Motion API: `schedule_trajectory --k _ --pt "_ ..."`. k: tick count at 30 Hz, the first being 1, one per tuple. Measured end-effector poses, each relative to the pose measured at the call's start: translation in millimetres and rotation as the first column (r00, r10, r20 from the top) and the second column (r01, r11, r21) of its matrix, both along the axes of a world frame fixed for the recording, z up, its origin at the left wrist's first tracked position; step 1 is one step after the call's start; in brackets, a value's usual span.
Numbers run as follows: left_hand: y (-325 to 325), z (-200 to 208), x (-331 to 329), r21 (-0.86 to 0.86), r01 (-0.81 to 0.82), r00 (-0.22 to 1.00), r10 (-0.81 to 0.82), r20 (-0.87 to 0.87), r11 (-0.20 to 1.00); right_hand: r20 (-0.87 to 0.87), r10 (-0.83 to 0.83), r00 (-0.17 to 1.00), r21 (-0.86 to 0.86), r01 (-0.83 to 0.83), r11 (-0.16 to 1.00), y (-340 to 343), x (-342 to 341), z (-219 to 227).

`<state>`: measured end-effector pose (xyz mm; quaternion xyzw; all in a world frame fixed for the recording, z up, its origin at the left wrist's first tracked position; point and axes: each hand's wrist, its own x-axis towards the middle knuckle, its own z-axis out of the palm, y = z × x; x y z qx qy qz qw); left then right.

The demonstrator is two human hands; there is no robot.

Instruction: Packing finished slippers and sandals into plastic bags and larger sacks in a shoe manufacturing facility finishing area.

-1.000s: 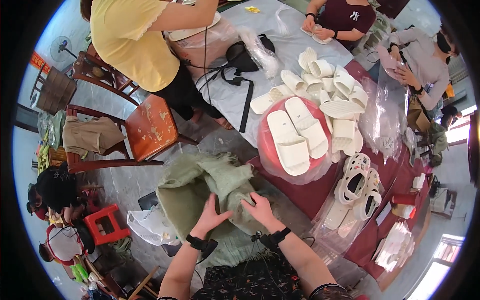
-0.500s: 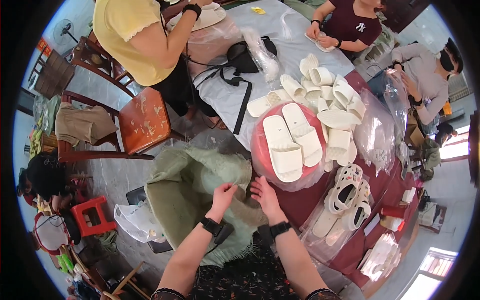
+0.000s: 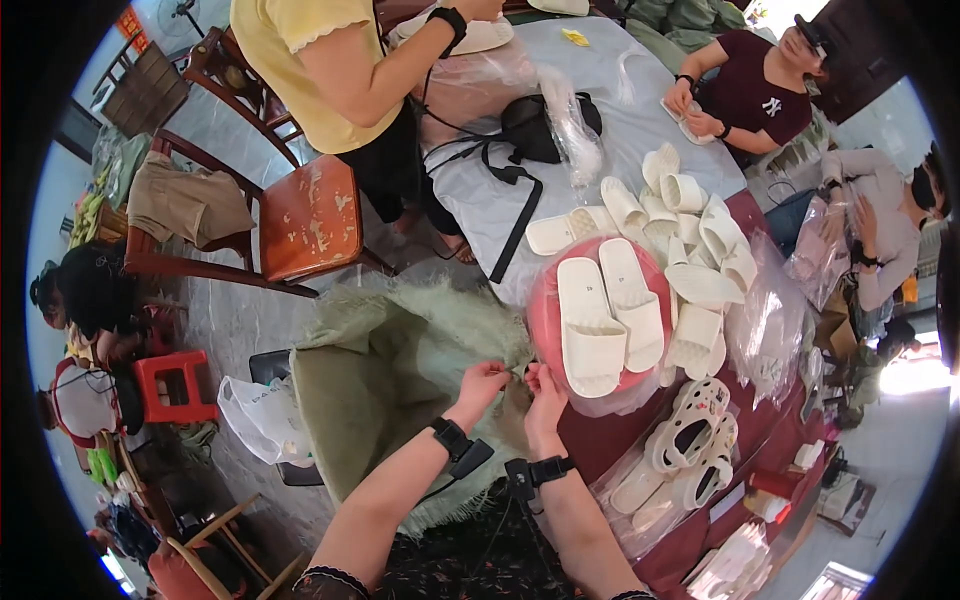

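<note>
Side by side in front of me, my left hand point(image 3: 482, 388) and my right hand point(image 3: 545, 396) are both closed in a pinch, fingertips a short gap apart. What they pinch is too small to make out; it may be a thread or the frayed edge of the green woven sack point(image 3: 335, 415). The sack gapes wide under and left of my hands. Just beyond my right hand, a pair of white slide sandals point(image 3: 596, 325) lies on a round pink stool point(image 3: 655, 290) wrapped in clear plastic. Behind it is a heap of loose white slides point(image 3: 690, 225).
White clogs point(image 3: 690, 430) lie on plastic at the right, on a dark red cloth point(image 3: 590, 430). A wooden chair point(image 3: 312, 220), a red plastic stool point(image 3: 175, 385) and a white plastic bag point(image 3: 265, 420) stand left. A person in yellow point(image 3: 330, 75) stands ahead; another in maroon point(image 3: 755, 90) handles a slide.
My hands have come closer together and slightly right. My right hand's fingers, spread before, are now pinched. The whole view has shifted, so the table things appear lower and further right.
</note>
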<state>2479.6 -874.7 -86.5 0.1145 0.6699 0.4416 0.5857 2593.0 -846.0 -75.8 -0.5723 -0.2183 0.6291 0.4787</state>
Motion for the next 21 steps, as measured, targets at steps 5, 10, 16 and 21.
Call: schedule_trajectory --k 5,10,16,21 --pt "15.3 -45.6 6.8 -0.096 0.132 0.982 -0.143 -0.119 0.987 -0.01 0.033 0.999 0.075 -0.032 0.997 2.0 3.8 22.8" --pt "56.3 -60.2 21.0 -0.089 0.176 0.98 -0.166 0.11 0.98 -0.078 0.033 0.996 0.112 -0.024 0.993 7.4 11.7 41.1" --pt "105.0 -76.7 -1.5 0.125 0.283 0.802 -0.306 0.513 0.951 -0.09 0.03 0.996 0.099 -0.021 0.995 4.5 17.8 52.6" --pt "137.0 -57.5 -6.2 0.087 0.139 0.322 -0.128 0.938 0.986 -0.049 0.016 0.999 0.053 -0.013 0.999 -2.0 27.4 44.5"
